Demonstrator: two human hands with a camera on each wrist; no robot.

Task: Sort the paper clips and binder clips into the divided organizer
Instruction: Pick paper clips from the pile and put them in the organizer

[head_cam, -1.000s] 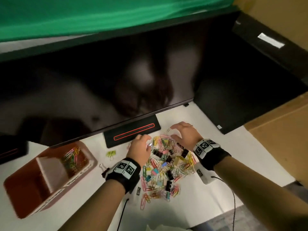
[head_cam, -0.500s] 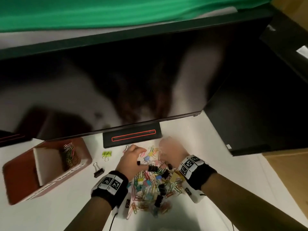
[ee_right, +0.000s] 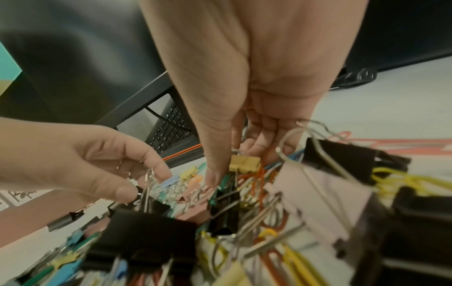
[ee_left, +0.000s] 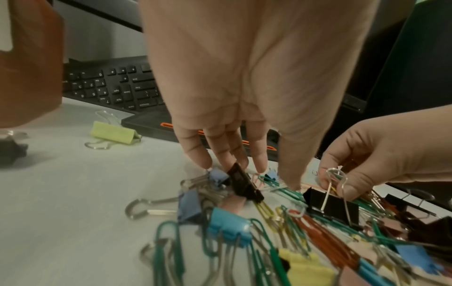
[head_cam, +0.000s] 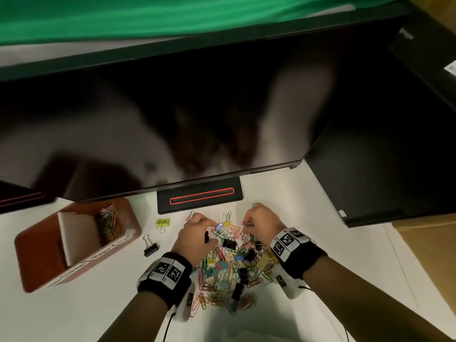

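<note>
A pile of coloured paper clips and binder clips [head_cam: 232, 265] lies on the white desk. My left hand [head_cam: 206, 232] hovers over its far left edge and pinches a small black binder clip [ee_left: 243, 182] between the fingertips. My right hand [head_cam: 249, 223] is curled over the far right edge. In the left wrist view its thumb and forefinger pinch the wire handle of a larger black binder clip [ee_left: 332, 206] that still sits in the pile. The red-brown divided organizer [head_cam: 81, 267] stands at the left, with paper clips [head_cam: 108, 224] in its far compartment.
A yellow-green binder clip [head_cam: 162, 222] and a black binder clip [head_cam: 151, 248] lie loose between the organizer and the pile. A monitor's base [head_cam: 199, 197] sits just beyond the hands, under a large dark screen [head_cam: 172, 107]. A second screen [head_cam: 382, 156] and a cardboard box [head_cam: 431, 255] stand at the right.
Both hands lay over the pile's far edge a second ago. The left hand has since lifted a small black clip, and the right hand's fingers have curled to pinch a clip's wire.
</note>
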